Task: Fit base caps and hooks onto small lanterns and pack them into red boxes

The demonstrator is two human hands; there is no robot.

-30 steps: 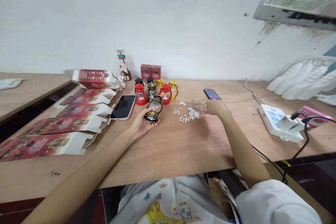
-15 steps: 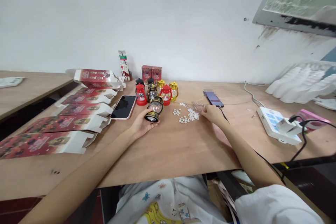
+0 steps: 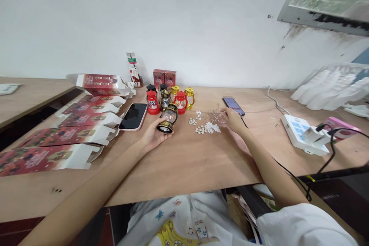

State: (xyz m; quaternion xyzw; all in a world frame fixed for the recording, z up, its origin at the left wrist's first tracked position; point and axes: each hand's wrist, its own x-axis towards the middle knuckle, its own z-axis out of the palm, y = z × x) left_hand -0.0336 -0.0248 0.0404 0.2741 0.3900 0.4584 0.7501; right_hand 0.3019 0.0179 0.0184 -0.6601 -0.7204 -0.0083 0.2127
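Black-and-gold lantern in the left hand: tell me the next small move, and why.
Probably pinch one piece from the wire pile with the right hand: its fingertips rest at that pile, while the left hand holds the black-and-gold lantern tilted nearby.

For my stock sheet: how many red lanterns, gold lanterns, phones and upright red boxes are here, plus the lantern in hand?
Red lanterns: 2
Gold lanterns: 2
Phones: 2
Upright red boxes: 2
Black lantern in left hand: 1
Total: 9

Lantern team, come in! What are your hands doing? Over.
Left hand grips black lantern, tilted. Right hand at wire pieces. White discs beside.
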